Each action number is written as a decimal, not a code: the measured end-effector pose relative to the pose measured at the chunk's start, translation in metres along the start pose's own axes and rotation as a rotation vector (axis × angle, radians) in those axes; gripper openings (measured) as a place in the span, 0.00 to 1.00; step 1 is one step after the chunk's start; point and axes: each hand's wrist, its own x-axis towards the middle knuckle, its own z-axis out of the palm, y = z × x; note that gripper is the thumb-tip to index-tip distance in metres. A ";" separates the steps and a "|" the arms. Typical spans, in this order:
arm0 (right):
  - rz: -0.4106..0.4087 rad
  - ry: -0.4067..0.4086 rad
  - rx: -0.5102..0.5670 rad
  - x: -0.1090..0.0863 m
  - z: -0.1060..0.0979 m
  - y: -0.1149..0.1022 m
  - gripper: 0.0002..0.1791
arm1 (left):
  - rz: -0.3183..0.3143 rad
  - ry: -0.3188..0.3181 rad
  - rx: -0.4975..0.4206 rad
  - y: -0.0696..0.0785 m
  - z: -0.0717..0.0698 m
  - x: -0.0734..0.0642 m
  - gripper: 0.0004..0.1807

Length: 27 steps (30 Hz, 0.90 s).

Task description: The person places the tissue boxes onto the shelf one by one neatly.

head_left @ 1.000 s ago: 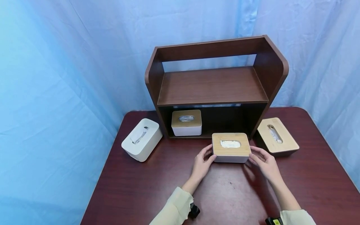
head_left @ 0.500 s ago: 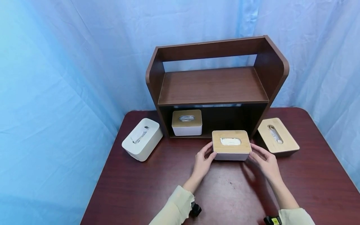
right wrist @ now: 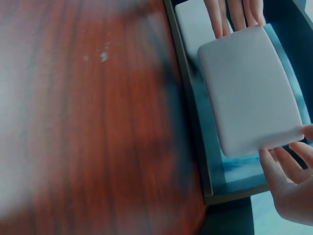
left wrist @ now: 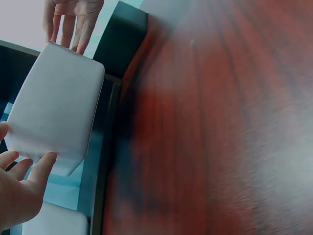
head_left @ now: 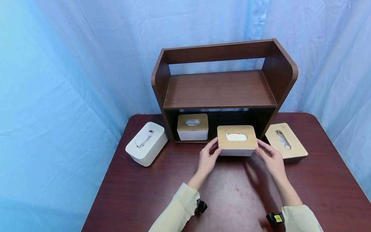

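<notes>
Both hands [head_left: 208,158] [head_left: 271,158] press flat-fingered on the box [head_left: 236,140] ends; keep it level, slide under shelf [head_left: 220,90], right of other box [head_left: 192,126].

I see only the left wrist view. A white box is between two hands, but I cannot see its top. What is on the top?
Observer: In the head view the box has a light wooden lid with an oval opening, and white tissue shows in it.
Operator: Is something beside it in the shelf?
Observer: Yes, a similar smaller box stands in the lower compartment of the brown shelf, on the left side.
Operator: How do the hands hold the box?
Observer: The left hand and the right hand press its two short ends with nearly straight fingers.
</notes>
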 end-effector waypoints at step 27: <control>0.133 0.189 -0.314 0.055 0.036 0.005 0.30 | -0.023 0.033 0.053 -0.004 0.006 0.059 0.24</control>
